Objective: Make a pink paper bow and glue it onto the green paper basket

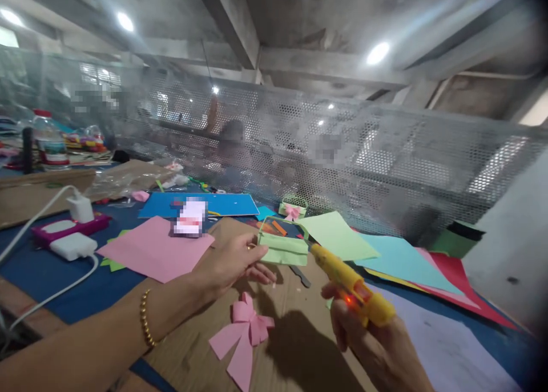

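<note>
In my left hand [240, 259] is a small light-green folded paper bag [285, 250] with a thin handle loop, pinched at its left end between thumb and fingers. My right hand [363, 329] is wrapped around a yellow glue gun [346, 278] with a glowing red light on its side. The gun's nozzle points left, close to the bag's right end; whether they touch I cannot tell. On the brown board below lies a pink paper bow [248, 332] with two long tails. A grey blade-like tool [300, 277] lies beneath the bag.
Pink paper [158, 249] and a phone [190, 216] lie left, near a purple power strip [64, 227] with white chargers. Green paper [338, 235], blue paper [406, 261] and other sheets spread right. Behind stand a small green bag with a pink bow [293, 208] and a perforated metal screen [299, 135].
</note>
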{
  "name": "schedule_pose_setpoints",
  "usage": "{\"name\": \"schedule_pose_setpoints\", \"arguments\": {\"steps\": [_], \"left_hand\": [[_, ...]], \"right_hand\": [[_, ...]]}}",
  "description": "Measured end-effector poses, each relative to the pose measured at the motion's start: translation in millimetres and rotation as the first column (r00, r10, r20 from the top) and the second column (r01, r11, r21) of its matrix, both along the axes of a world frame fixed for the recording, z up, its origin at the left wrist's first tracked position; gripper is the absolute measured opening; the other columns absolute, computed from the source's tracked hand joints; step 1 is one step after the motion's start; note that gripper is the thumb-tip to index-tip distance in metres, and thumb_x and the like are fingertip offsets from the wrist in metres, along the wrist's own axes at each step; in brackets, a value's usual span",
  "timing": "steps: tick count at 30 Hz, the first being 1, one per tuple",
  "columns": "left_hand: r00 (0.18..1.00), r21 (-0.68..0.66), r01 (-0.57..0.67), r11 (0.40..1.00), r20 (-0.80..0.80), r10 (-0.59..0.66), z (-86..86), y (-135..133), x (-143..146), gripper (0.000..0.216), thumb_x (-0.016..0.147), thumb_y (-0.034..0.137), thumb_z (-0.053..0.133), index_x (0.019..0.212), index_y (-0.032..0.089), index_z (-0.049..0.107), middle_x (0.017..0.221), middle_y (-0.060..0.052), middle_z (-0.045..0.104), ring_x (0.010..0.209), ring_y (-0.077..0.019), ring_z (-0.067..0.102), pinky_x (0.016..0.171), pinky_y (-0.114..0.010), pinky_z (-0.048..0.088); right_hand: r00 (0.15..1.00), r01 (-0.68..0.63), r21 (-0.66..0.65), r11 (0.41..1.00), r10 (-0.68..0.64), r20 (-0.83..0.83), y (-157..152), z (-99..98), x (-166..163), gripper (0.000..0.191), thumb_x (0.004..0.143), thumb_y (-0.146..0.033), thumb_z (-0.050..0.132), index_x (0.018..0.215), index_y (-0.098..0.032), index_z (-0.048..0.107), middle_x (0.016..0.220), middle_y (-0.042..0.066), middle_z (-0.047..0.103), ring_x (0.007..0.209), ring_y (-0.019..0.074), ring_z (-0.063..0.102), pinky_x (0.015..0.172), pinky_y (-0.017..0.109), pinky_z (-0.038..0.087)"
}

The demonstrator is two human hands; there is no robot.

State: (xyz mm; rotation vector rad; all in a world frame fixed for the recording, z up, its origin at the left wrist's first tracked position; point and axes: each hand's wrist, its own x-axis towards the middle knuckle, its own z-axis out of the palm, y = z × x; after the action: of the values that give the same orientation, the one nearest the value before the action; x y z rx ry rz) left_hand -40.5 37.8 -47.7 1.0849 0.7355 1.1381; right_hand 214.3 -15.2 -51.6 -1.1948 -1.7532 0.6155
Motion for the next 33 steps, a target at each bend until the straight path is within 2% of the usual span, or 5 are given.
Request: {"name": "schedule_pose_setpoints", "arguments": {"steps": [4,12,18,23,33], "left_hand": [[0.999,0.024,0.021,0.999,-0.043,-0.02,2.0,-5.3,3.0,0.018,0.096,0.02,0.058,0.11,0.008,0.058,0.082,-0.013,0.074,0.066,-0.019,0.075,0.057,-0.023,0.059],[0.997,0.052,0.035,0.998,-0.077,-0.031,0.8,-6.2,3.7,0.026,0.096,0.025,0.061,0.116,0.01,0.055,0.083,-0.015,0.075,0.072,-0.0219,0.077,0.065,-0.028,0.061],[0.995,0.07,0.069,0.995,-0.082,-0.063,0.7,-8.5,4.2,0.031,0.095,0.03,0.064,0.117,0.01,0.057,0.089,-0.017,0.076,0.071,-0.02,0.076,0.064,-0.027,0.059],[0.993,0.072,0.069,0.995,-0.097,-0.062,2.2,-11.1,5.1,0.033,0.095,0.031,0.063,0.12,0.009,0.057,0.09,-0.017,0.076,0.071,-0.0195,0.075,0.064,-0.026,0.058],[0.992,0.094,0.062,0.994,-0.113,-0.051,0.5,-11.2,4.4,0.038,0.093,0.035,0.066,0.119,0.009,0.058,0.087,-0.016,0.075,0.071,-0.022,0.075,0.063,-0.029,0.058]], "right_hand": [[0.99,0.059,0.166,0.984,-0.079,0.118,-8.6,-3.5,-10.6,0.034,0.09,-0.056,0.059,0.092,-0.024,0.066,0.079,0.002,0.07,0.047,0.0123,0.054,0.047,0.028,0.048],[0.869,-0.138,0.395,0.908,-0.08,0.488,-0.5,-2.9,-0.6,0.013,0.093,-0.039,0.055,0.092,-0.028,0.061,0.076,0.0,0.068,0.063,0.0187,0.065,0.048,0.028,0.047],[0.853,-0.136,0.427,0.894,-0.113,0.51,6.7,-8.9,5.3,0.014,0.095,-0.04,0.055,0.088,-0.029,0.059,0.075,0.0,0.065,0.059,0.0177,0.063,0.048,0.028,0.047],[0.813,-0.182,0.475,0.861,-0.14,0.566,6.0,-5.9,6.2,0.01,0.097,-0.037,0.053,0.102,-0.028,0.057,0.081,0.0,0.066,0.061,0.0165,0.064,0.045,0.026,0.044],[0.812,-0.23,0.567,0.79,-0.165,0.56,4.6,2.2,-3.0,0.014,0.098,-0.035,0.053,0.087,-0.028,0.049,0.069,-0.004,0.058,0.053,0.0137,0.06,0.046,0.024,0.046]]}}
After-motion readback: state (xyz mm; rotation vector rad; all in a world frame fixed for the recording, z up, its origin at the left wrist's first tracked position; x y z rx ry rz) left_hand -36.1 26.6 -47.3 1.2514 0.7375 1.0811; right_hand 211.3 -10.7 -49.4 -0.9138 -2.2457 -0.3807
